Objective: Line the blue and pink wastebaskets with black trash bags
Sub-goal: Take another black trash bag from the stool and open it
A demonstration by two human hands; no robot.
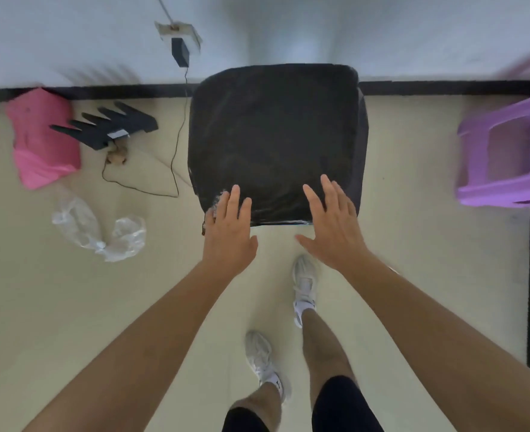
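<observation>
A wastebasket stands against the wall straight ahead, its square mouth and sides fully covered by a black trash bag (273, 135); the basket's own colour is hidden. My left hand (229, 229) hovers at the near left corner of the rim, fingers spread, holding nothing. My right hand (332, 219) is spread flat over the near right corner, also empty. A pink object (42, 138), possibly the pink wastebasket or a bag, lies on the floor at the far left by the wall.
A black router with antennas (111, 126) lies beside the pink object, its thin cable (173, 163) running up to a wall adapter (180, 51). Crumpled clear plastic (98, 232) lies on the floor. A purple stool (506, 157) stands right. My feet are below.
</observation>
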